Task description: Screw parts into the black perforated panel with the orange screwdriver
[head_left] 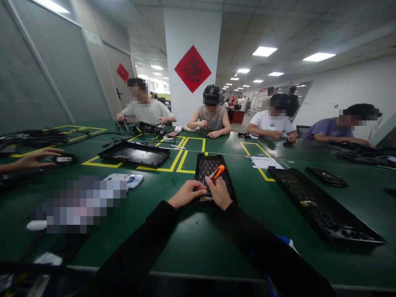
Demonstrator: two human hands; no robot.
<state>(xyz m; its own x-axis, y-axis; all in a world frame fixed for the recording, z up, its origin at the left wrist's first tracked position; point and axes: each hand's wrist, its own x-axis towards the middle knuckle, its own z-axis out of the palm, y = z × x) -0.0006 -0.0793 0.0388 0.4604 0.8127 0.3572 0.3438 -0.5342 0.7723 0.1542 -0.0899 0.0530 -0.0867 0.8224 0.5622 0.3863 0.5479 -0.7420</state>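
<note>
In front of me on the green table lies a black plastic casing (pixel 202 165) with rows of openings inside, like a keyboard shell. My right hand (pixel 221 192) is closed around a screwdriver (pixel 218 172) with an orange and black handle, held over the casing; its tip is hidden by my fingers. My left hand (pixel 188 193) rests at the casing's near left part, fingers bent and thumb close to the right hand. Whether the left fingers pinch a small part cannot be made out. A light-coloured piece (pixel 206 199) shows at the casing's near edge.
A longer black casing (pixel 321 206) lies to the right, with a small black panel (pixel 327 176) beyond it. Another black tray (pixel 134 155) sits at the back left. Paper (pixel 266 162) and cables (pixel 148 128) lie farther off. A co-worker's hand (pixel 40 159) reaches in from the left; several people sit opposite.
</note>
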